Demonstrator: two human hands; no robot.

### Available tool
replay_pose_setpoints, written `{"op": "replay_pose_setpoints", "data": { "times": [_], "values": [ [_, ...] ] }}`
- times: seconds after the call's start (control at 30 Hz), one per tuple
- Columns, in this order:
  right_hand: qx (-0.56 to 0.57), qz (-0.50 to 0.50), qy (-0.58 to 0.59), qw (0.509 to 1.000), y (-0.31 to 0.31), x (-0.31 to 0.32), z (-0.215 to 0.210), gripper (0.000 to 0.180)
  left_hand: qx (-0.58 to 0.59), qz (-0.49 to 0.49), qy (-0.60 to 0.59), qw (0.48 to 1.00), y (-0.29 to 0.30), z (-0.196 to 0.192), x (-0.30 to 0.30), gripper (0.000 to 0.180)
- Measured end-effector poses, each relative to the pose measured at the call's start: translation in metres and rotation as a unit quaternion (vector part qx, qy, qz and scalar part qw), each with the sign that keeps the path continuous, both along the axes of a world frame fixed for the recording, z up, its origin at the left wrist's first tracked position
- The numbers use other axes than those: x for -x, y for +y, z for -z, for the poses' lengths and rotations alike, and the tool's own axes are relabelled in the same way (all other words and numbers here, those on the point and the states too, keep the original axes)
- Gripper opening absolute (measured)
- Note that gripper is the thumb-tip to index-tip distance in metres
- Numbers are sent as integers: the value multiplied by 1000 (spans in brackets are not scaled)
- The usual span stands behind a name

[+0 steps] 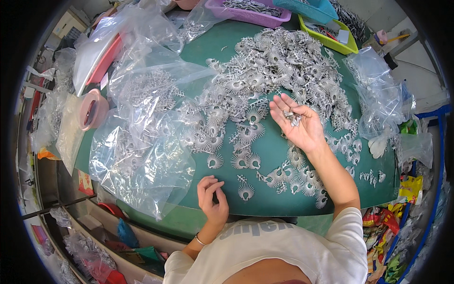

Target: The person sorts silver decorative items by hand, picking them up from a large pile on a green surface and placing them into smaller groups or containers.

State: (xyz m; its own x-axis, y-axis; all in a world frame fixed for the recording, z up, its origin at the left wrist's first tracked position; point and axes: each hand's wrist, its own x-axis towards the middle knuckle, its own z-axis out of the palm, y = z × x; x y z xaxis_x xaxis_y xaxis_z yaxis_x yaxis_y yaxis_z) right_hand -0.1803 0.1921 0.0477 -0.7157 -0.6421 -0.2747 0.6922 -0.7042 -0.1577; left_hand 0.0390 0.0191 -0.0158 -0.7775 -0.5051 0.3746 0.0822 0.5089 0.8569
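As seen: right hand [302, 124] cupped, palm up, cradling small silvery pieces [292, 116] | left hand [213, 196] curled near fan-shaped part [245, 191], pinching nothing | likely light, stiff, snaggy; best pinched at stem.

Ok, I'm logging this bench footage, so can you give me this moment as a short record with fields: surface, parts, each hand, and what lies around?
surface: round green table
parts: many pale fan-shaped plastic pieces spread over the table's middle and far side
right hand: palm up over the pile, a few small pieces lying in it
left hand: at the near table edge, fingers curled, holding nothing that shows
left of table: clear plastic bags with more pieces, roll of tape
far side: purple tray, yellow-green tray
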Motion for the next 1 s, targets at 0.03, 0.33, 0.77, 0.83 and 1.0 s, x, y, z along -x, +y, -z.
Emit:
{"op": "replay_pose_setpoints", "data": {
  "times": [0.03, 0.33, 0.77, 0.83, 1.0],
  "values": [
    [9, -8, 7, 1000, -1, -1, 0, 33, 4, -2, -2, 1000, 0, 0, 0, 23],
    [-199, -133, -66, 969, 3, 15, 6, 27, 5, -3, 4, 1000, 0, 1, 0, 23],
    [-238, 168, 198, 936, -80, 333, -51, 53, 45, -35, 39, 998, -3, 8, 4, 24],
    [-281, 166, 178, 928, -91, 322, -50, 53, 52, -41, 30, 997, -4, 6, 2, 24],
    [-424, 10, 502, 754, -53, 247, -41, 47, 43, -54, 19, 997, -1, 7, 0, 22]
  ]
}}
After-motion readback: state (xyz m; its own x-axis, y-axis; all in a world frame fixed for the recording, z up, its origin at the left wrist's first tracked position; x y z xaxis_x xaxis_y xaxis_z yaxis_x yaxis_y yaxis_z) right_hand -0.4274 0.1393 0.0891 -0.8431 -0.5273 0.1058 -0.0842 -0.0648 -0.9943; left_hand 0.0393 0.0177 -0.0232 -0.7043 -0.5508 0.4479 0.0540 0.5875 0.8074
